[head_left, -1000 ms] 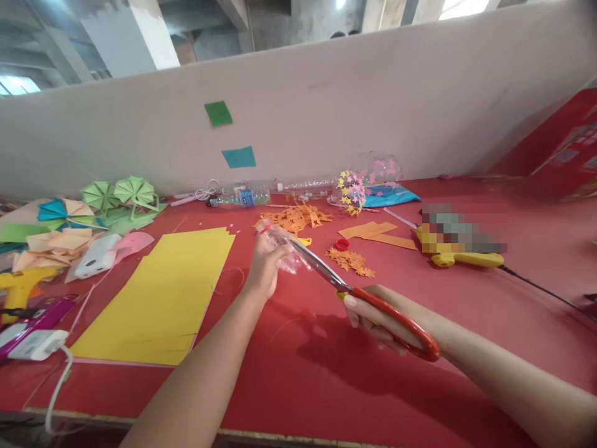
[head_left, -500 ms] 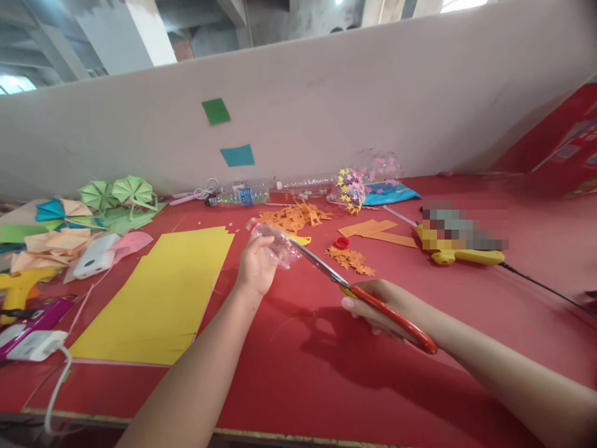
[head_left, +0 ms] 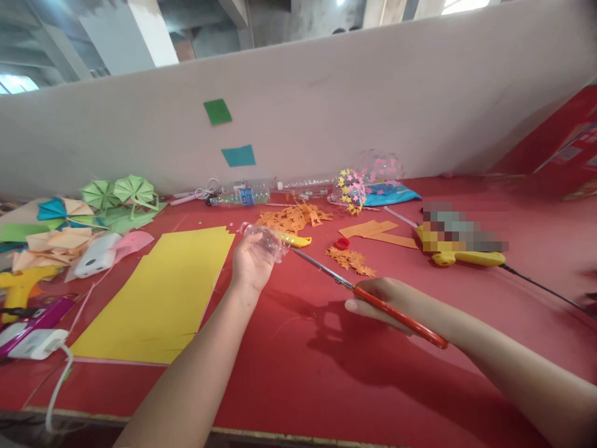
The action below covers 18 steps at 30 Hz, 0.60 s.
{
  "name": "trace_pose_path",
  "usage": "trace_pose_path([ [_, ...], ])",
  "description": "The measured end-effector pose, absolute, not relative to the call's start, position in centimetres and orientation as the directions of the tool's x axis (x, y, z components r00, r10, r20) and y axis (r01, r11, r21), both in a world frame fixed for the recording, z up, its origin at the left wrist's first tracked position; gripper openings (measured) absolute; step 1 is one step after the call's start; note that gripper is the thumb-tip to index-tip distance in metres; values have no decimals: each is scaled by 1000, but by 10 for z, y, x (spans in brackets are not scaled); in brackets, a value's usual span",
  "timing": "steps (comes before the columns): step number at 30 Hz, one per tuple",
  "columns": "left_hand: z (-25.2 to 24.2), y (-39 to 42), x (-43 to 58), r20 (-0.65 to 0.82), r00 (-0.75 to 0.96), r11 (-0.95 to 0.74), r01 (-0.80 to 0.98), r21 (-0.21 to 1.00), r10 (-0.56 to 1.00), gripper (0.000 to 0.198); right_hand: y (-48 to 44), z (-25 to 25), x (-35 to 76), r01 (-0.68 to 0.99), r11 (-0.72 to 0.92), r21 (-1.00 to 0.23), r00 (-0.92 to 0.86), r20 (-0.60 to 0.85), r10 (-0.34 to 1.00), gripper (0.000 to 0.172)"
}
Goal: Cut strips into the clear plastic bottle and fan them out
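Hands: left hand (head_left: 252, 264) closed round a clear plastic bottle piece (head_left: 267, 238), neck pointing up-left; right hand (head_left: 387, 303) gripping red-handled scissors (head_left: 329, 275), blades close together, long axis running up-left, tips touching the bottle piece above the desk (head_left: 303, 386).

Left hand (head_left: 252, 261) gripping clear bottle (head_left: 263, 237), right hand (head_left: 385, 302) holding scissors (head_left: 354, 287)

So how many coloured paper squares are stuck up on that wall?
2: a green square higher up, and a teal square just below it, slightly to the right. None looks hidden.
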State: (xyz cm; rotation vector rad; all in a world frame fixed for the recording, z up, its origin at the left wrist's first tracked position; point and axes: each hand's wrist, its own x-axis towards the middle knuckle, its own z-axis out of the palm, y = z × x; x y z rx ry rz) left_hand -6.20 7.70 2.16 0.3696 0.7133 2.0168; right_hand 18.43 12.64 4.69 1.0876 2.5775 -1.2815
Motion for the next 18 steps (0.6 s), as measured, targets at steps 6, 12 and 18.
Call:
trace_pose_path([
  [6,23,76,-54,-2,-462,-348,-671,655,887,12,125,42,185,542,217,-812,-771,-378,512,48],
  [12,25,76,-50,-26,-465,-324,-655,683,885,14,123,41,186,510,178,-842,-792,-378,480,50],
  [18,21,79,-50,-19,-493,-325,-602,730,870,17,118,46,185,522,185,-833,-799,-400,449,44],
])
